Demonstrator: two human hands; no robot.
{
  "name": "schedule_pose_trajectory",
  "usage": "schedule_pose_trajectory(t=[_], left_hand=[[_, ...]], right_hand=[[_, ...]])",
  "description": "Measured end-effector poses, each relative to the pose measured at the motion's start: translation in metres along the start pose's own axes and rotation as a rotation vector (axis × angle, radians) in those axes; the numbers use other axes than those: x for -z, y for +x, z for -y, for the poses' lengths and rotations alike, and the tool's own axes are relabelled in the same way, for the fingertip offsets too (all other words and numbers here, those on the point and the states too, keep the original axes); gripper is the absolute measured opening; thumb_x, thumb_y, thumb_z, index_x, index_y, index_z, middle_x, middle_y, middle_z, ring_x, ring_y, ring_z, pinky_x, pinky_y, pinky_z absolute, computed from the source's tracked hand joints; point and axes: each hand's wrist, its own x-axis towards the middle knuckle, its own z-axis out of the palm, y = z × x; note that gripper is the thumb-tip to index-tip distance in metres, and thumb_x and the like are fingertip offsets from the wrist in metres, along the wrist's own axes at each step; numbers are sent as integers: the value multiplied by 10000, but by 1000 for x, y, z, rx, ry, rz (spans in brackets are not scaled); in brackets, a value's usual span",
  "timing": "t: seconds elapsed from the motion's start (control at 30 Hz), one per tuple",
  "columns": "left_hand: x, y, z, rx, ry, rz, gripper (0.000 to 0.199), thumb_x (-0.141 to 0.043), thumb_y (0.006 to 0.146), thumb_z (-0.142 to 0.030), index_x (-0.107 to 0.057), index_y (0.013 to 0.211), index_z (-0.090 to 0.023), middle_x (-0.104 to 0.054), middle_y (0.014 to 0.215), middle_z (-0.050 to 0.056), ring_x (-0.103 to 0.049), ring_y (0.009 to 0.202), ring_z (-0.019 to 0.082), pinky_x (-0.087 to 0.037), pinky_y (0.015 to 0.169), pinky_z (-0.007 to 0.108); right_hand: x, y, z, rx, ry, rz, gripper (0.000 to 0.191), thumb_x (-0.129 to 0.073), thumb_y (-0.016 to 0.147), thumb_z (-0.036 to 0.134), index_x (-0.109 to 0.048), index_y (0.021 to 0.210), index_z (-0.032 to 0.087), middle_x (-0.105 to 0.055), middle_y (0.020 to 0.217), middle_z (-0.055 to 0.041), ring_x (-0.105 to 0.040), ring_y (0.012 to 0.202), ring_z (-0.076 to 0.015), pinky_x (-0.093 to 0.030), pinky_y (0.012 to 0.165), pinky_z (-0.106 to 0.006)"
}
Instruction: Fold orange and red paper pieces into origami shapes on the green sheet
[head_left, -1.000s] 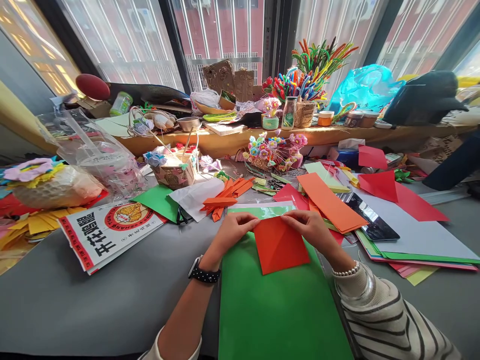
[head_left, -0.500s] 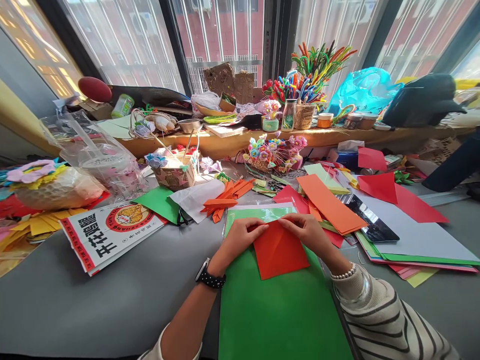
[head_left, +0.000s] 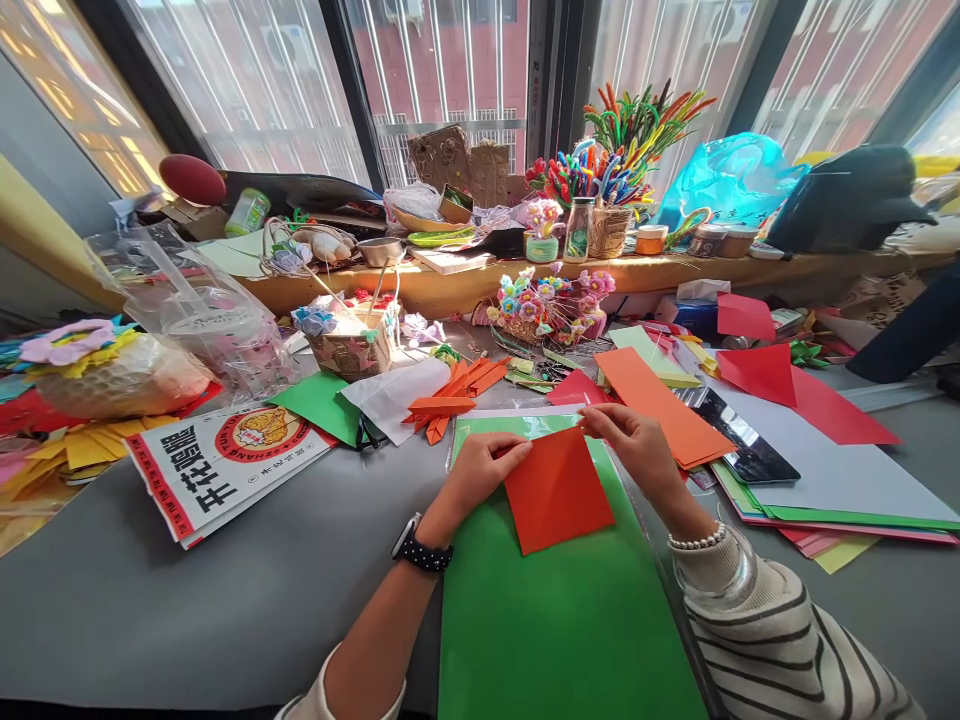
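Note:
A square of orange-red paper [head_left: 561, 492] is held slightly tilted over a green board [head_left: 555, 630], with a faint crease across its face. My left hand [head_left: 484, 470] pinches the paper's upper left corner between thumb and fingers. At the upper right corner, my right hand [head_left: 628, 440] has its thumb and fingertips closed on the edge. Folded orange paper strips [head_left: 457, 395] lie just beyond the board. Right of my right hand is a small stack of orange paper rectangles [head_left: 664, 408].
A phone [head_left: 742, 435] rests on coloured sheets [head_left: 832, 470] at right. To the left lie a printed paper bag [head_left: 232, 465] and a green sheet [head_left: 319, 405]. Behind stand a small basket [head_left: 352, 345], craft flowers [head_left: 551, 305] and a wrapped plastic cup [head_left: 225, 325].
My right hand has moved right, away from the left, to the paper's upper right corner. The paper's top edge, gathered between both hands before, now shows spread flat.

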Motion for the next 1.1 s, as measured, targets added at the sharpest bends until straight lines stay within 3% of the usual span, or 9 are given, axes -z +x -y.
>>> schedule_pose_trajectory(t=[0.07, 0.13, 0.3, 0.47, 0.57, 0.67, 0.8, 0.93, 1.1], left_hand=[[-1, 0, -1, -20, -3, 28, 260, -477, 740, -334, -672, 738, -164, -676, 773, 30, -584, 707, 171, -429, 605, 221], [-2, 0, -2, -19, 4, 28, 262, -476, 741, -332, -677, 746, -164, -678, 776, 32, -588, 711, 175, -433, 607, 224], [1, 3, 1, 44, -34, -58, 267, -492, 725, -333, -681, 756, -148, -679, 782, 42, -602, 730, 196, -463, 605, 240], [6, 4, 7, 154, -175, -175, 253, -520, 703, -321, -669, 761, -124, -676, 719, 53, -622, 627, 175, -502, 602, 261], [6, 4, 7, 134, -220, -258, 276, -504, 720, -329, -653, 821, -119, -676, 759, 65, -626, 688, 174, -501, 659, 267], [3, 3, 3, 45, -155, -146, 270, -508, 724, -332, -648, 872, -156, -667, 879, 59, -605, 808, 183, -482, 691, 255], [0, 1, -3, -15, -25, 19, 235, -493, 738, -318, -672, 791, -177, -679, 805, 32, -602, 747, 174, -461, 646, 239], [3, 1, -4, -10, 38, -27, 220, -501, 733, -296, -674, 756, -163, -681, 771, 33, -599, 715, 171, -446, 631, 232], [4, 1, 0, -3, 44, -75, 215, -503, 731, -296, -667, 720, -158, -680, 755, 37, -598, 710, 174, -442, 618, 232]], right_hand=[[-4, -3, 4, 28, -123, 186, 285, -516, 716, 414, -636, 769, 161, -645, 704, -46, -579, 655, -171, -433, 534, -240], [-7, -5, 8, 54, -210, 227, 289, -489, 736, 406, -639, 710, 160, -631, 646, -35, -549, 600, -157, -392, 488, -230], [-6, -4, 7, 40, -246, 155, 300, -485, 740, 406, -643, 713, 152, -634, 656, -33, -523, 589, -147, -368, 490, -221], [-1, 0, 1, 20, -283, 74, 314, -490, 733, 416, -648, 733, 145, -621, 630, -32, -494, 548, -136, -341, 468, -221], [-2, -1, 1, 34, -273, 84, 308, -488, 736, 415, -643, 729, 149, -617, 635, -31, -494, 553, -137, -343, 473, -223], [-8, -4, 3, 60, -216, 176, 288, -479, 746, 401, -636, 723, 161, -620, 661, -28, -511, 586, -141, -361, 489, -219], [-15, -7, 7, 64, -211, 210, 247, -493, 743, 357, -641, 714, 161, -625, 649, -26, -523, 587, -140, -371, 487, -216], [-12, -5, 4, 51, -213, 140, 246, -508, 727, 357, -638, 707, 148, -620, 622, -35, -537, 562, -147, -394, 483, -225], [-3, 0, -3, -27, -45, -17, 266, -503, 728, 378, -613, 749, 136, -630, 653, -53, -590, 612, -161, -461, 578, -256]])
